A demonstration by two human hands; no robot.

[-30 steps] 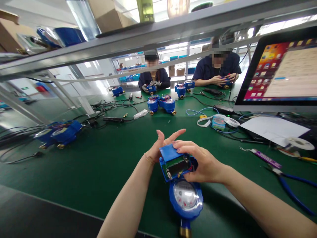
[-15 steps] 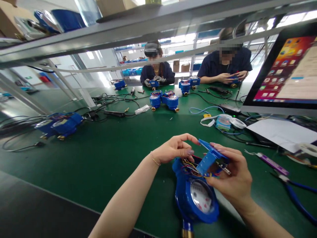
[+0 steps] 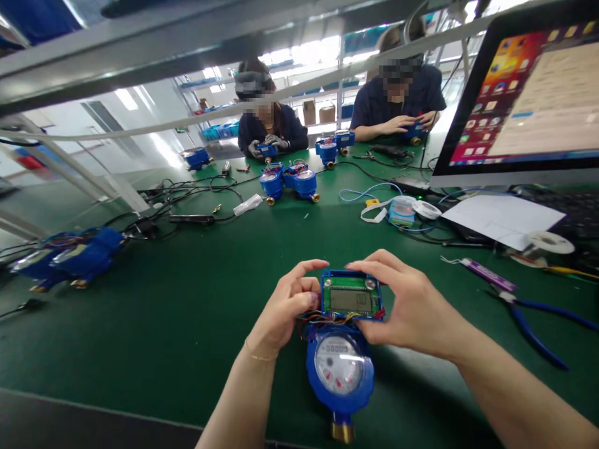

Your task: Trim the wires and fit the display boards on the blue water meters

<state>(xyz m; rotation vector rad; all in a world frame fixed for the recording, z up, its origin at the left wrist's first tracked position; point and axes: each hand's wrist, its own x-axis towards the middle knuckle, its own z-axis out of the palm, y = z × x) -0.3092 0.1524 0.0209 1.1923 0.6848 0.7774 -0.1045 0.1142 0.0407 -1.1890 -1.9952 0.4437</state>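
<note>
A blue water meter (image 3: pixel 340 383) lies on the green table in front of me, its round dial up and its brass end toward me. At its far end a rectangular display module (image 3: pixel 350 300), with a green circuit board and grey screen, faces me. My right hand (image 3: pixel 412 302) is closed on the module's right side, fingers on the top edge and thumb below. At the left edge, my left hand (image 3: pixel 287 305) has its index finger by the top corner and its thumb and other fingers curled against the side. Several thin coloured wires (image 3: pixel 322 318) run beneath the module.
Blue-handled pliers (image 3: pixel 533 327) and a purple stick-like item (image 3: pixel 489 274) lie to the right, below a monitor (image 3: pixel 519 100). More meters stand mid-table (image 3: pixel 299 179) and at left (image 3: pixel 84 259). Cables (image 3: pixel 187 199) run across the back. Two people (image 3: pixel 271 128) work opposite.
The display module, earlier tilted edge-on above the meter in my right hand, has turned its screen toward me and come down. My left hand has come to its left edge. The view has shifted right.
</note>
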